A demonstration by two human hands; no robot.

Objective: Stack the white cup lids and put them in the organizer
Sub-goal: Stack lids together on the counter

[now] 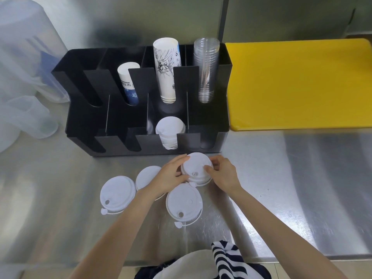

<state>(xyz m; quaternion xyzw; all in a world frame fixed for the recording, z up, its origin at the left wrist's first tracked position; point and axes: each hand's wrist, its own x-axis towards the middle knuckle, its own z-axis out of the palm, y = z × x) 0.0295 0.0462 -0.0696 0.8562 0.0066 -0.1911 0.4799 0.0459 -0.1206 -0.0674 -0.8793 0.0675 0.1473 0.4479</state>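
Both hands grip a small stack of white cup lids (196,168) just in front of the black organizer (80,121). My left hand (171,176) holds its left side, my right hand (223,174) its right side. Three more white lids lie flat on the steel counter: one at the left (116,194), one partly under my left wrist (147,175), one nearest me (184,204). A stack of white lids (170,133) stands in the organizer's front row, third slot from the left.
The organizer's back row holds a short paper cup stack (127,83), a tall printed paper cup stack (166,71) and clear plastic cups (206,71). A yellow cutting board (298,83) lies to the right. Translucent plastic jugs (26,77) stand at the left.
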